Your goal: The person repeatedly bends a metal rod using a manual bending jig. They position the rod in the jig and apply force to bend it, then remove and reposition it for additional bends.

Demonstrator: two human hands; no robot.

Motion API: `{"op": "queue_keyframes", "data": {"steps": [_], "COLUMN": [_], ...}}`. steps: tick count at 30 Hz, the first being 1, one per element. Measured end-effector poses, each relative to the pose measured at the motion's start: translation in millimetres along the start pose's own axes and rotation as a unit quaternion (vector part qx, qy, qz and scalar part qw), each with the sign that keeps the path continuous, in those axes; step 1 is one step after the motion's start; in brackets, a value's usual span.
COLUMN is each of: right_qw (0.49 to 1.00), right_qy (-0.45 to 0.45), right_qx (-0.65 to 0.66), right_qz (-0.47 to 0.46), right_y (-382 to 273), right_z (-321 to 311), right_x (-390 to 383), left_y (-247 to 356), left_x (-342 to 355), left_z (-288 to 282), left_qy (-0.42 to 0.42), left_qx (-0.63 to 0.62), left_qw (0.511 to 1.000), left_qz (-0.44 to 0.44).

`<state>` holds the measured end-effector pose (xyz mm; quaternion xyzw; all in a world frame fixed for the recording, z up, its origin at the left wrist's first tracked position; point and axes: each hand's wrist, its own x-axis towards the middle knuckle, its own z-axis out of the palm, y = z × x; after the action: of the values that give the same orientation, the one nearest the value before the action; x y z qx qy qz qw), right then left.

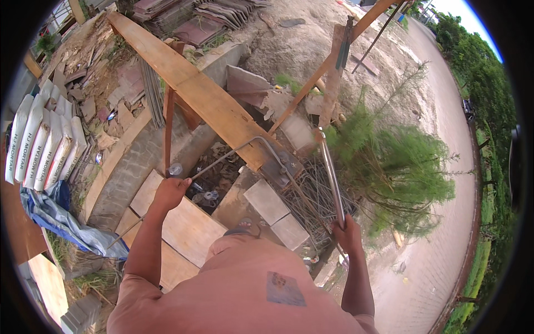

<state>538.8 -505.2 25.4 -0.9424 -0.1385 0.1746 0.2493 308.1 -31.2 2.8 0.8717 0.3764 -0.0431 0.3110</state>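
My left hand (171,192) is closed around a long thin steel rod (219,158), which runs over the wooden plank (189,97) and bends at a dark metal plate (278,167) fixed on the plank's near end. My right hand (347,234) grips the lower part of a shiny steel pipe (330,172), held upright in the picture to the right of the plate. Beside it, a loose bundle of bent steel bars (314,195) lies below the plank's end, with another bar slanting down toward my right hand.
Stacked sacks (41,139) and a blue tarp (72,220) stand left. Boards (172,222) and tiles (267,203) lie near my feet. Timber posts (334,67), rubble (100,89) and a bushy branch (400,178) surround the plank. A pale road (428,256) runs along the right.
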Motion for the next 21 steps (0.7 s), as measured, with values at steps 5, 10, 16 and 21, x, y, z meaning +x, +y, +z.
{"op": "queue_keyframes", "data": {"steps": [5, 10, 16, 21], "right_qw": [0.999, 1.000, 0.998, 0.998], "right_qy": [-0.012, -0.009, 0.063, 0.048], "right_qx": [-0.025, 0.015, 0.032, 0.023], "right_qz": [-0.026, 0.022, -0.001, -0.023], "right_y": [9.9, -25.3, -1.6, -11.2], "right_z": [20.3, 21.0, 45.5, 42.3], "right_x": [-10.9, -19.2, -12.4, -13.0], "left_y": [-6.0, 0.0, 11.1, 7.9], "left_x": [2.2, -0.4, 5.3, 2.0], "left_z": [7.0, -0.4, -16.5, -13.4], "left_qy": [-0.002, -0.020, -0.034, -0.043], "left_qx": [-0.012, 0.000, 0.040, 0.022], "left_qw": [1.000, 1.000, 0.999, 0.999], "left_qz": [0.007, -0.007, -0.005, -0.009]}}
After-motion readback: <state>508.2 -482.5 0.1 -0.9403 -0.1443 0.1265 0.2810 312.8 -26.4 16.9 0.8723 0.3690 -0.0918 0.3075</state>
